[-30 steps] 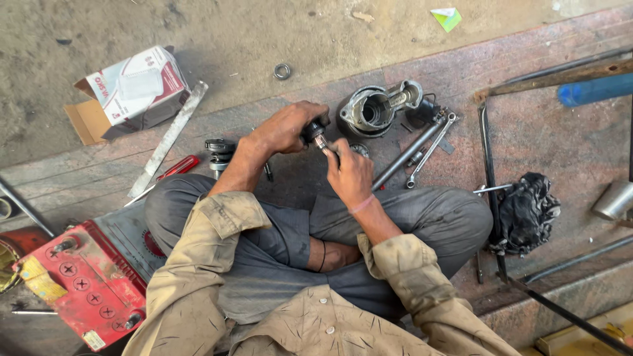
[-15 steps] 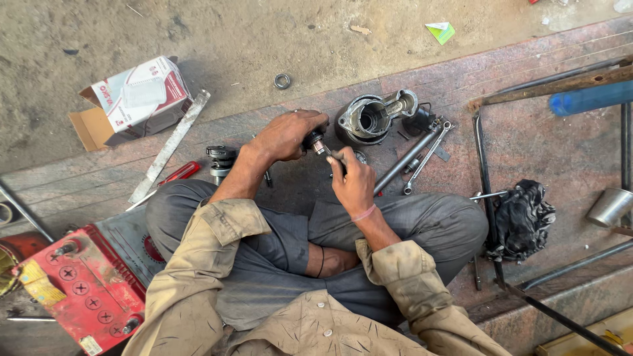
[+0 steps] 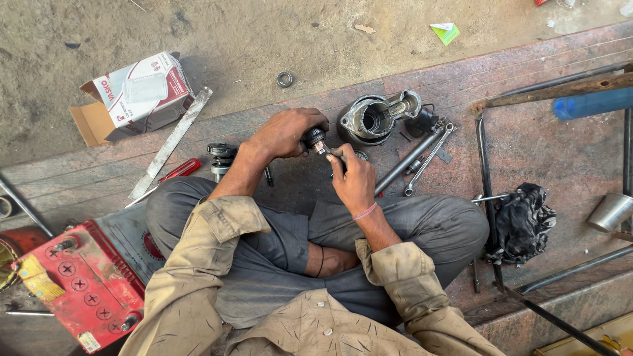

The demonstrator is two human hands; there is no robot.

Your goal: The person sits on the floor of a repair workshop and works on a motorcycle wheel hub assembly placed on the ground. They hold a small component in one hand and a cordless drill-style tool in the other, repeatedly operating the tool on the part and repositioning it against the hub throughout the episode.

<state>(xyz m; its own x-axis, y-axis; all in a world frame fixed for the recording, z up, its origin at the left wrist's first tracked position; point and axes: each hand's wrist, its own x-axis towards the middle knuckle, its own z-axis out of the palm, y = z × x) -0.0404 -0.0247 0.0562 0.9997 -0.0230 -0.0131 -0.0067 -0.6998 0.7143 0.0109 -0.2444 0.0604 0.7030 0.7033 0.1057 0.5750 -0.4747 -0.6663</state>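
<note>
- Setting: a reddish stone ledge beside a dusty grey concrete floor; a person sits cross-legged on the ledge, seen from above.
- Left hand: clenched around the dark round end of a small black-and-silver metal shaft part, held just above the ledge in front of the knees.
- Right hand: fingers closed on the thin silver shaft end of the same part, from the near side; both hands touch it.
- Just beyond the hands: a grey cast-metal cylindrical housing lying on the ledge.
- Right of the hands: a long steel rod and a slim silver spanner side by side.
- Left of the hands: a small dark round gear part, a red-handled screwdriver and a flat grey metal strip.
- Further left: an open red-and-white cardboard box on the floor; a red battery by the knee.
- Right side: a crumpled black rag.
</note>
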